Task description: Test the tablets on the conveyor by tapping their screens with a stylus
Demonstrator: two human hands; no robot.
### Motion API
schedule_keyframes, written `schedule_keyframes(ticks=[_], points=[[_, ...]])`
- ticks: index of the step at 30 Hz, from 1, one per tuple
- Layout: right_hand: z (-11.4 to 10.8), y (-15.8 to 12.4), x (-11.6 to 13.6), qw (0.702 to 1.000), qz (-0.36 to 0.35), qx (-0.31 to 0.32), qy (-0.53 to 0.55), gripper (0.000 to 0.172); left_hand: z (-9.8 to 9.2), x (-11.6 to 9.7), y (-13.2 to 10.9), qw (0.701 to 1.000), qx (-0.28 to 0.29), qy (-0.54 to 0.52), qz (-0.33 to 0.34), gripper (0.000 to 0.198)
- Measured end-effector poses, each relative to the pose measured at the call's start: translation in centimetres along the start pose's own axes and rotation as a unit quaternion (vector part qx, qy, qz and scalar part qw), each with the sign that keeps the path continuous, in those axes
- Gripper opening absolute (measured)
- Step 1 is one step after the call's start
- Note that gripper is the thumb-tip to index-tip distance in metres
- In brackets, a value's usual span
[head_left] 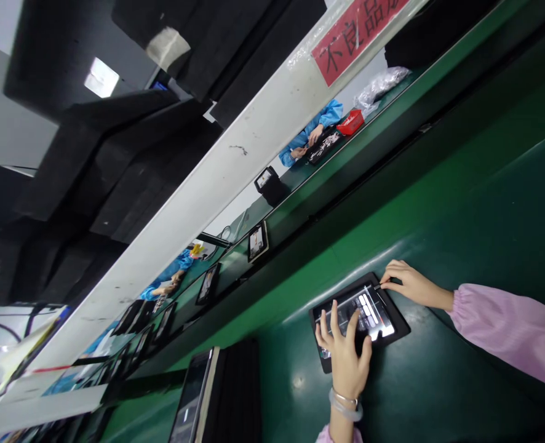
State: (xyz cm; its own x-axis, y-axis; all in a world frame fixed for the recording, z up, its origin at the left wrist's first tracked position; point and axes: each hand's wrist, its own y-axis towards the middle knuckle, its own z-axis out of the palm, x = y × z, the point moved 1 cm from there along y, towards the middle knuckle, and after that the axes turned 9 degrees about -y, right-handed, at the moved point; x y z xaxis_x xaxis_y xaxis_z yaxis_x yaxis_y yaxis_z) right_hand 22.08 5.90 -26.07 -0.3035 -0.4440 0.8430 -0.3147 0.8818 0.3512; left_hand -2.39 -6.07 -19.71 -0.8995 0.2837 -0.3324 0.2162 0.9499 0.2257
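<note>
A tablet (395,320) in a black frame lies on the green work surface, its screen lit with pale boxes. My left hand (349,363) reaches over it with fingers spread, fingertips on or just above the glass; it holds nothing. At the tablet's upper right edge, my right hand (408,283) pinches the end of a thin black cable (379,286), touching or very close to the edge. Whether the plug sits in a port cannot be made out. The cable seems to run back beneath my right wrist.
Left of the tablet, a device (192,394) leans on black foam pads (235,387). Beyond a dark channel, several tablets (257,241) stand along a line. A white shelf beam (235,147) crosses overhead, carrying black foam blocks (129,166). Co-workers in blue sleeves (330,114) work behind, near a red bin (350,122).
</note>
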Motion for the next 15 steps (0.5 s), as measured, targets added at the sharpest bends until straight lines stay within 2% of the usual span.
schedule_keyframes(ticks=[6, 10, 15], points=[[0.2, -0.1, -0.6, 1.000, -0.002, -0.002, 0.002, 0.062, 0.6, -0.6, 2.0, 1.000, 0.017, 0.024, 0.005, 0.051], [0.6, -0.1, -1.1, 1.000, -0.006, -0.004, 0.012, 0.056, 0.7, -0.6, 2.7, 0.998, 0.033, 0.046, 0.013, 0.046], [0.8, -0.3, -0.5, 1.000, 0.003, -0.014, -0.001, 0.032, 1.0, 0.4, 2.6, 0.997, 0.012, 0.048, 0.057, 0.041]])
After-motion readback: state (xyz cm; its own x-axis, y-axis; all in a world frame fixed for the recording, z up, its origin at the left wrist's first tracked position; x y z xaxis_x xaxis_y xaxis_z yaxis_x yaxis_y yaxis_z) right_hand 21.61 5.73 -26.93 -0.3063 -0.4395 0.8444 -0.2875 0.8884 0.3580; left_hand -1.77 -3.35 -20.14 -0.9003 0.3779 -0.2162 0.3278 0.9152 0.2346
